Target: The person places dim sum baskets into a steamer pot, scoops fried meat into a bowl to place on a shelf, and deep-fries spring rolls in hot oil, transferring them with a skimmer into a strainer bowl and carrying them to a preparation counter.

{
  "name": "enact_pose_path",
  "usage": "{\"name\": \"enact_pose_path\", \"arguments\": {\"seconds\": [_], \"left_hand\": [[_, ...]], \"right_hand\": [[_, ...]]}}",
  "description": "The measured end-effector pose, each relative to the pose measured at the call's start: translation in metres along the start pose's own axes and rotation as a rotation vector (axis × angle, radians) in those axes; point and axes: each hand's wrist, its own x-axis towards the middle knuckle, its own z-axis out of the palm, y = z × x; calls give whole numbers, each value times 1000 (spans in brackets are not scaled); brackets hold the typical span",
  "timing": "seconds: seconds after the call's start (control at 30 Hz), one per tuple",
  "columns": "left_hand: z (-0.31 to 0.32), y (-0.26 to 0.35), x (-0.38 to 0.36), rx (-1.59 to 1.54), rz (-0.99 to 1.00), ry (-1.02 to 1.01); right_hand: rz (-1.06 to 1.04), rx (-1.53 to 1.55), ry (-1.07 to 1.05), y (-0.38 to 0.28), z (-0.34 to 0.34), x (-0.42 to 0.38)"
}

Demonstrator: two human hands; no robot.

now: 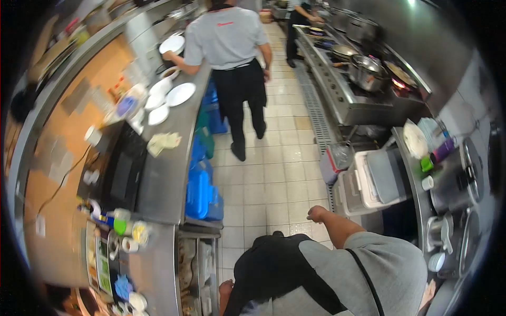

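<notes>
My right hand (317,214) hangs in front of my body over the tiled floor, its fingers curled in and nothing visible in them. Down at the left of my black apron (271,266), my left hand (225,287) is small in view and looks loosely closed, with no object showing. It is nearest to an open steel drawer or shelf unit (197,271) under the counter, which holds pale containers. Between my hands and the far end runs the tiled floor (266,181).
A co-worker (226,39) stands ahead at the left counter, one hand at white plates (181,94). Another person (299,23) is by the stove. A large pot (365,72) sits near a flame. Blue bins (198,192), a microwave (124,168) and white tubs (354,184) line the aisle.
</notes>
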Motion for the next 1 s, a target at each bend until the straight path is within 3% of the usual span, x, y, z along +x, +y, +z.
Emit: {"name": "enact_pose_path", "arguments": {"seconds": [0.13,0.3,0.4,0.47,0.5,0.53,0.57,0.6,0.63,0.7,0.73,0.77,0.8,0.83,0.9,0.97,1.0], "left_hand": [[-38,16,99,-78,-5,2],[-172,128,212,-947,-641,-221],[-83,43,268,-1036,-813,-309],[-66,1,310,-477,-222,-375],[-74,-5,331,80,350,-383],[-81,-7,355,84,363,-398],[-85,-7,386,154,365,-544],[-85,-1,418,220,367,-686],[-88,5,444,164,280,-620],[-102,14,510,74,565,-406],[-110,27,545,-167,96,-600],[-116,44,591,-396,-392,-769],[-134,64,630,-321,-373,-726],[-176,110,667,-245,-358,-684],[-205,159,731,-460,-274,-469],[-187,157,815,-389,78,-422],[-208,195,826,-512,-84,-413]], "right_hand": [[121,40,-23,56,-8,-12],[157,-11,-140,103,15,-17],[155,50,-168,107,21,-35],[157,137,-170,114,16,-31],[316,271,-192,118,15,-24],[474,403,-215,118,11,-19],[485,418,-211,117,2,-17],[427,486,-56,120,-12,-16],[366,544,99,121,-32,-18],[528,973,321,112,-86,-15],[535,979,322,111,-106,-9],[506,1101,501,111,-120,-5],[472,1218,685,111,-133,-1],[476,1227,688,110,-151,1],[430,1447,843,109,-191,0],[363,1496,937,116,-225,1],[290,1531,1026,122,-244,-1]]}}
